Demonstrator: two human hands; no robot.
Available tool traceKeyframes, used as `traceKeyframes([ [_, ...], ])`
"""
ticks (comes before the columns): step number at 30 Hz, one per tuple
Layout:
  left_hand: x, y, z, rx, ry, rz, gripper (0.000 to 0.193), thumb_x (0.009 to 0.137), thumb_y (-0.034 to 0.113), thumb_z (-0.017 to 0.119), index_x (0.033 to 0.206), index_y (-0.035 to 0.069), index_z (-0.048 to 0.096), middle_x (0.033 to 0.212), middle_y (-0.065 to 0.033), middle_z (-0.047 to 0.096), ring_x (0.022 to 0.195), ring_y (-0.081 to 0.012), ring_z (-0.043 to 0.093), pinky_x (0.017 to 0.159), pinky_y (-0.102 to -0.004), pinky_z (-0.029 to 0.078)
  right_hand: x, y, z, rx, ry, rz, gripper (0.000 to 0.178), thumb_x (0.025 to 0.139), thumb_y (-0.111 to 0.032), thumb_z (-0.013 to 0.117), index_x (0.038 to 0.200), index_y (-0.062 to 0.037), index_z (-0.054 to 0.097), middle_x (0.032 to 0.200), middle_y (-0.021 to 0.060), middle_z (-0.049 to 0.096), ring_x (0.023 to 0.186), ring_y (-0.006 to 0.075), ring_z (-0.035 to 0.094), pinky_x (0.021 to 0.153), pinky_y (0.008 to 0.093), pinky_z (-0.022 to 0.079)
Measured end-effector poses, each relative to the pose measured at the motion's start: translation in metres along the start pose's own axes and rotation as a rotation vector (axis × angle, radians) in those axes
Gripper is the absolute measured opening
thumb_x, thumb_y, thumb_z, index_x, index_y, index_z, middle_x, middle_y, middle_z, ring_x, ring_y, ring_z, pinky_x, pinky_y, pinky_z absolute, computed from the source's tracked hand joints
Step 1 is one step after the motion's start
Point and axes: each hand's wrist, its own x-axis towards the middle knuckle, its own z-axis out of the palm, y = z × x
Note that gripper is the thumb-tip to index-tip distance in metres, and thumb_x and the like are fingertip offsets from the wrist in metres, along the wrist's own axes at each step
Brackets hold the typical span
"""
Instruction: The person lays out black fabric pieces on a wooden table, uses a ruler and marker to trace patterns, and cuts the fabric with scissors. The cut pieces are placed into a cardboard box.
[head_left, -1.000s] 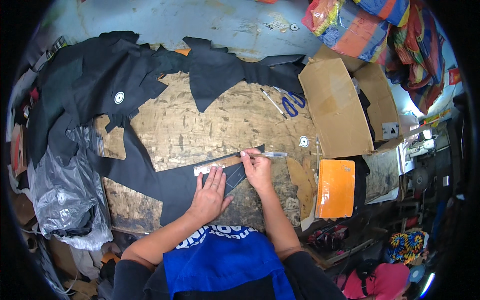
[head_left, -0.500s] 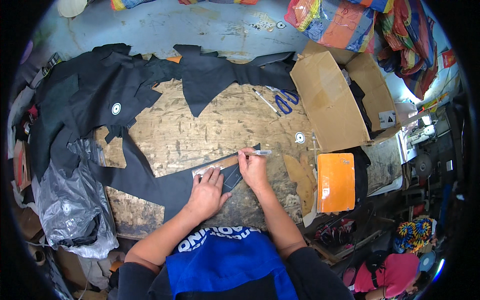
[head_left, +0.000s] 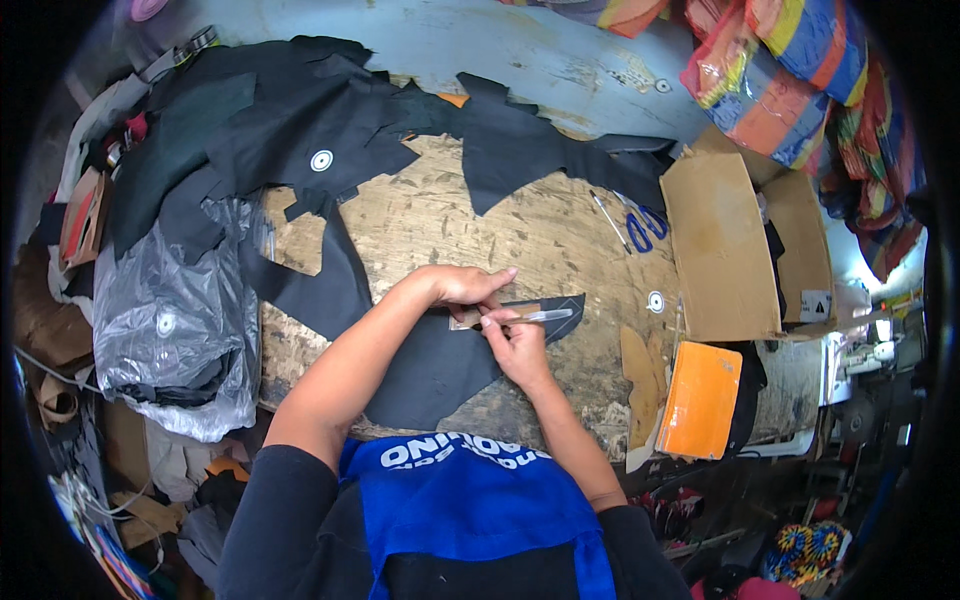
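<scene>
A black sheet, leather-like, lies on the worn wooden table in front of me. Pale lines mark its pointed right end. Across it rests a narrow, straight brown-and-clear strip, like a ruler, partly hidden by both hands. My left hand bends over the strip with one digit stretched out; the others curl down onto it, their tips partly hidden. In my right hand is a pen with a clear barrel, pinched between thumb and fingers and lying nearly flat over the strip, its barrel pointing right.
Black offcuts cover the table's far left. A clear plastic bag sits at the left. Blue-handled scissors and a white pen lie near an open cardboard box. An orange pad is at the right.
The view has shifted, moving the table's things rightward. My left hand has gone from lying flat to bending over the strip. The outlined part of the sheet now shows beyond the pen.
</scene>
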Motion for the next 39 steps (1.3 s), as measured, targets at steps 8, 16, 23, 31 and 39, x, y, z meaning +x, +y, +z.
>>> traceKeyframes([
  [8, -0.001, 0.005, -0.002, -0.122, -0.054, -0.061, 0.08, 0.093, 0.063, 0.017, 0.123, -0.002, 0.054, 0.117, -0.0107, 0.061, 0.098, -0.0172, 0.057, 0.07, -0.0314, 0.05, 0.004, -0.016, 0.017, -0.111, -0.079, -0.106, 0.01, 0.081, -0.009, 0.063, 0.086, -0.0007, 0.064, 0.104, 0.0216, 0.062, 0.093, 0.0358, 0.062, 0.08, 0.0393, 0.049],
  [16, -0.003, 0.005, 0.002, -0.071, 0.022, -0.021, 0.08, 0.092, 0.065, 0.018, 0.138, 0.003, 0.037, 0.125, -0.0125, 0.057, 0.111, -0.02, 0.053, 0.074, -0.0324, 0.05, 0.008, -0.016, -0.034, -0.5, 0.177, -0.002, 0.019, 0.079, -0.014, 0.063, 0.067, 0.0012, 0.065, 0.067, 0.0175, 0.063, 0.061, 0.0316, 0.062, 0.058, 0.0394, 0.05],
  [23, 0.0, 0.004, 0.001, 0.012, 0.004, -0.042, 0.078, 0.092, 0.065, 0.018, 0.144, 0.007, 0.025, 0.119, -0.0102, 0.061, 0.101, -0.0185, 0.056, 0.073, -0.0303, 0.051, 0.0, -0.016, -0.002, -0.397, 0.142, -0.184, 0.023, 0.081, -0.016, 0.062, 0.066, 0.0008, 0.063, 0.069, 0.0178, 0.062, 0.061, 0.034, 0.061, 0.059, 0.0421, 0.049],
  [31, -0.034, 0.002, 0.05, 0.537, 0.366, 0.232, 0.06, 0.093, 0.049, 0.039, 0.131, 0.002, 0.042, 0.116, -0.023, 0.058, 0.11, -0.0368, 0.054, 0.095, -0.0391, 0.041, 0.001, 0.007, -0.065, -0.188, 0.474, 0.08, 0.018, 0.087, -0.014, 0.06, 0.084, 0.0037, 0.062, 0.069, 0.0119, 0.064, 0.06, 0.0184, 0.062, 0.055, 0.0302, 0.048],
  [39, -0.112, -0.069, 0.146, 0.83, 0.565, 0.369, 0.051, 0.087, 0.038, 0.055, 0.126, 0.006, 0.051, 0.137, -0.0102, 0.046, 0.127, -0.0267, 0.041, 0.106, -0.0501, 0.027, -0.006, 0.006, 0.012, 0.07, 0.157, 0.039, 0.012, 0.085, -0.01, 0.062, 0.086, 0.0019, 0.061, 0.073, 0.0056, 0.064, 0.069, 0.0099, 0.059, 0.062, 0.0256, 0.048],
])
